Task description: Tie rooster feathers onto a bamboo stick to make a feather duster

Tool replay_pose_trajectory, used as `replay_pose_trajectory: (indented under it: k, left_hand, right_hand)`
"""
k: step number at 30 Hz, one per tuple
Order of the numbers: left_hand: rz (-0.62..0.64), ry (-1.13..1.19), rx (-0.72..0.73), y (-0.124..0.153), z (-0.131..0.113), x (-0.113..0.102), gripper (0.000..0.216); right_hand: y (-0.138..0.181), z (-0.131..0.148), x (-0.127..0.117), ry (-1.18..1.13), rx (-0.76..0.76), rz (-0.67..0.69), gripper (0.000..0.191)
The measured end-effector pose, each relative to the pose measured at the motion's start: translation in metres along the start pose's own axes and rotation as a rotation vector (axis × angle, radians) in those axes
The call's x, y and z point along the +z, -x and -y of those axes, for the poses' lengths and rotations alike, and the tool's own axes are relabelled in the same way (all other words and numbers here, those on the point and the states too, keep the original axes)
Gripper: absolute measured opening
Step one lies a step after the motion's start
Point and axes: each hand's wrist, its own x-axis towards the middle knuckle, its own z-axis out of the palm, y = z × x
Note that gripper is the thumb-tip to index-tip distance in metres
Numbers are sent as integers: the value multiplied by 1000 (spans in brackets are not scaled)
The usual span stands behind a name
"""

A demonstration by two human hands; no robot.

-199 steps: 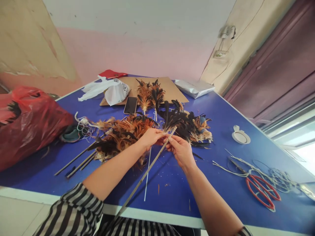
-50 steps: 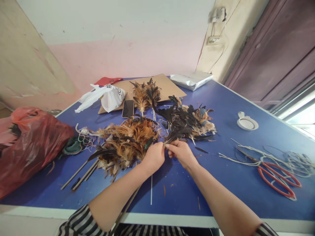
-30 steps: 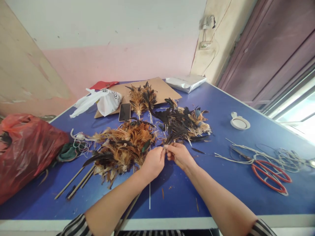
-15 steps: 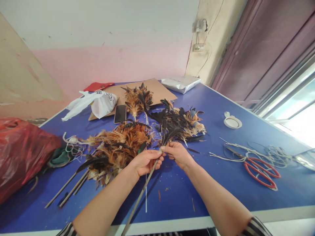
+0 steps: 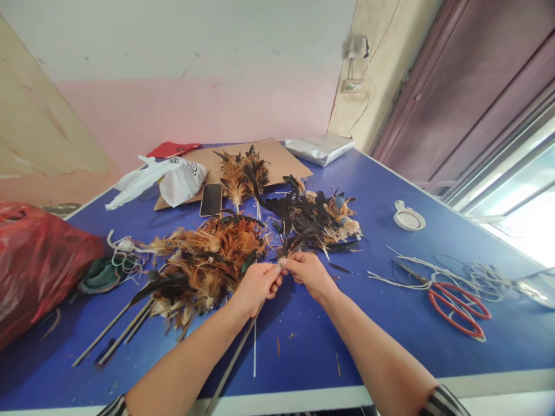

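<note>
My left hand (image 5: 255, 286) is closed around the top of a thin grey stick (image 5: 229, 367) that slants down toward me. My right hand (image 5: 309, 273) pinches the quills of a small bunch of dark feathers (image 5: 291, 242) against the stick's tip, fingertips meeting the left hand's. A heap of orange-brown feathers (image 5: 208, 260) lies just left of my hands, and a darker black and tan heap (image 5: 318, 216) lies just beyond them on the blue table (image 5: 390, 323).
Red-handled scissors (image 5: 455, 306) and loose white string (image 5: 433, 271) lie to the right, with a white round lid (image 5: 409, 218) behind. Spare sticks (image 5: 113, 329), a red plastic bag (image 5: 39, 266), a phone (image 5: 211, 199), a white bag (image 5: 169, 179) and cardboard (image 5: 277, 159) lie left and behind.
My left hand has slid up the stick and closed nearer the right hand's fingertips. The view has shifted a little; the feather bunch stays pinched at the stick's tip.
</note>
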Motion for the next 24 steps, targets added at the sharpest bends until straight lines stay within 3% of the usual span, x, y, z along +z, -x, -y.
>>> replay_pose_trajectory:
  k: [3, 7, 9, 13, 17, 20, 22, 24]
  left_hand:
    - [-22, 56, 26, -2, -7, -10, 31]
    - [-55, 148, 68, -5, -15, -24, 33]
    - [-62, 173, 71, -5, -17, -28, 33]
    - [-69, 189, 59, -6, -17, -28, 32]
    - [-66, 186, 50, -8, -14, -28, 30]
    - [-58, 182, 49, -9, -13, -28, 29]
    - [-52, 181, 51, -9, -12, -27, 29]
    - [-48, 179, 52, -9, -12, -26, 29]
  right_hand:
    - [1, 12, -17, 231, -84, -21, 32]
    - [-2, 25, -54, 782, -208, -438, 22]
    - [-6, 26, -68, 1082, -112, -540, 20]
    - [-13, 18, -76, 1394, 107, -477, 21]
    - [-16, 14, -81, 1422, 191, -493, 24]
    - [-14, 17, -87, 1289, 133, -521, 18]
    - [-10, 21, -85, 1021, 36, -485, 17]
    - [-6, 24, -74, 598, -49, -352, 20]
